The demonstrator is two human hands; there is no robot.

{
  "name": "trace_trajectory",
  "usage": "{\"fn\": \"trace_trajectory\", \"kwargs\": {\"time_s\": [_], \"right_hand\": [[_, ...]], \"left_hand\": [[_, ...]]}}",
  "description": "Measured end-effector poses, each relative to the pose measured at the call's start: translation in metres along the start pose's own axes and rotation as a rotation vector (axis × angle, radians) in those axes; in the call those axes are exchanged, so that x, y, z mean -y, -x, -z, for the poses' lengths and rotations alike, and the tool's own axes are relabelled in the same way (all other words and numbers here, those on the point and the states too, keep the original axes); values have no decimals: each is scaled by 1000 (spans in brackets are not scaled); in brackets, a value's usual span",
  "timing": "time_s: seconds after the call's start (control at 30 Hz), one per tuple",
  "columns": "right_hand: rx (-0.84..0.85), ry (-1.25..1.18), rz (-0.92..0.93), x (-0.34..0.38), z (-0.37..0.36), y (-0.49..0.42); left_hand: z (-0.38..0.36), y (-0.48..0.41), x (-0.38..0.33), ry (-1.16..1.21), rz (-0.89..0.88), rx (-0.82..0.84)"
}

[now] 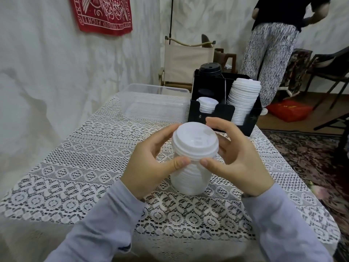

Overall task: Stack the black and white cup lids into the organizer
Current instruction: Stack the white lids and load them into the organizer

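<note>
Two pale lilac sleeves (105, 224) enter from the bottom edge; both hands meet over the middle of the tabletop (75, 167), which is covered by a white lace cloth.

Left hand (151, 163): fingers curled round the left side of a stack of white lids (190, 178), thumb pressed against its front just under the top lid (195, 140); right hand (232, 163): same grip from the other side, fingers curled behind the top rim, thumb on the front; the two thumb tips nearly touch.

The stack stands upright between the palms, slightly tilted; its base looks to sit on the lace, though whether it bears weight there I cannot tell.

Just behind the hands, on the right half of the tabletop: black organizer (223, 112), open at the top, split into compartments; front-left compartment holds a short pile of small white lids (206, 104); right compartment holds a tall pile of white lids (243, 99), rising above the wall and leaning a little; back-left compartment holds a pile of black lids (210, 69), topping the rim.

Left of the organizer, just beside it: clear plastic box (154, 103), lid on.

Beyond the tabletop: folding chair with a beige canvas back (187, 59); white draped sheet as wall, red printed cloth (102, 14) hanging on it at upper left.

Far right: a second person (273, 53) standing in patterned trousers and a dark top; red bag (289, 110) on the floor near their feet; patterned rug (311, 157) beside the tabletop.
</note>
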State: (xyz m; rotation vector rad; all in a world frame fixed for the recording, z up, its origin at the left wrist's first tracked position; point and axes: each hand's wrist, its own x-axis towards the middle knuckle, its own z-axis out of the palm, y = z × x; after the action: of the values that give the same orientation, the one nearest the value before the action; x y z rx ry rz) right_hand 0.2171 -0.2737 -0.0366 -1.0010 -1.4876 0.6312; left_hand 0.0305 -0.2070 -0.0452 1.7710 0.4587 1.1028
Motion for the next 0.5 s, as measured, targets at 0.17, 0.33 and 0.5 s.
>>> {"fn": "trace_trajectory", "kwargs": {"time_s": [0.17,0.33,0.5], "right_hand": [[-45,-79,-56,-5,6,-1],[-80,-95,-109,-15,8,4],[-88,-113,-144,-23,6,13]], "left_hand": [[-4,-4,4,-3,-2,-21],[-7,-5,10,-26,52,33],[-4,-2,14,-69,73,62]]}}
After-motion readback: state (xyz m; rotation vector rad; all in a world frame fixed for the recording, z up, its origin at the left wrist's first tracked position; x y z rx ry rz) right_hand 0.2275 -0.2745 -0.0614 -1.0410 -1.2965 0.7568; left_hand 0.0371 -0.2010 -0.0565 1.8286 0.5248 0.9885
